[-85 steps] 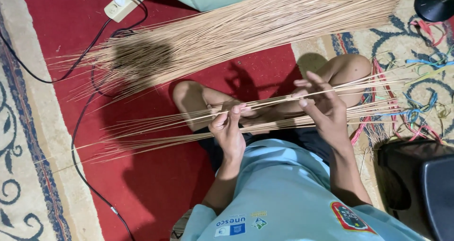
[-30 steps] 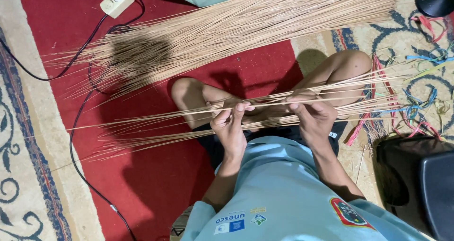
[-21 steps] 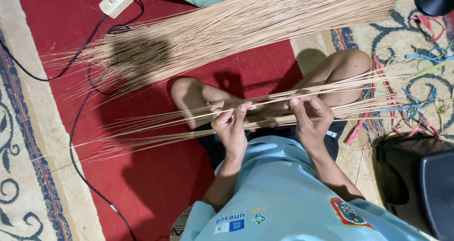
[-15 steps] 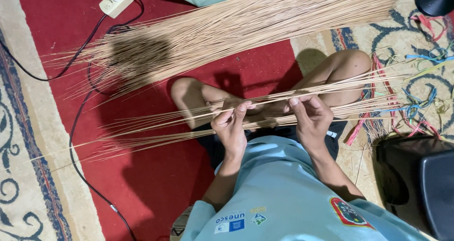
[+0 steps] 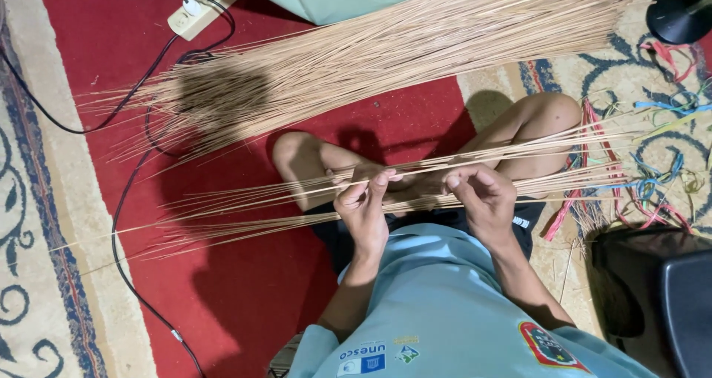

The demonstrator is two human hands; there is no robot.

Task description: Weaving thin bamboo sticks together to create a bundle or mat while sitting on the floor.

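I sit cross-legged on a red carpet point(image 5: 245, 304). A small bundle of thin tan sticks point(image 5: 245, 204) lies across my lap and fans out to the left. My left hand point(image 5: 363, 209) pinches these sticks between thumb and fingertips. My right hand point(image 5: 482, 196) grips the same bundle a little to the right, fingers curled over it. The sticks' right ends point(image 5: 586, 174) pass over my knee. A much larger pile of the same sticks point(image 5: 386, 52) lies on the carpet beyond my legs.
A white power strip point(image 5: 200, 11) with black cables point(image 5: 122, 222) sits at the top left. Coloured plastic strings point(image 5: 653, 178) are scattered on the patterned rug at right. A dark object point(image 5: 667, 289) stands at the lower right, a black round base point(image 5: 678, 11) at the top right.
My right hand has come down and left along the bundle, closer to my left hand. In the last second both hands barely move.
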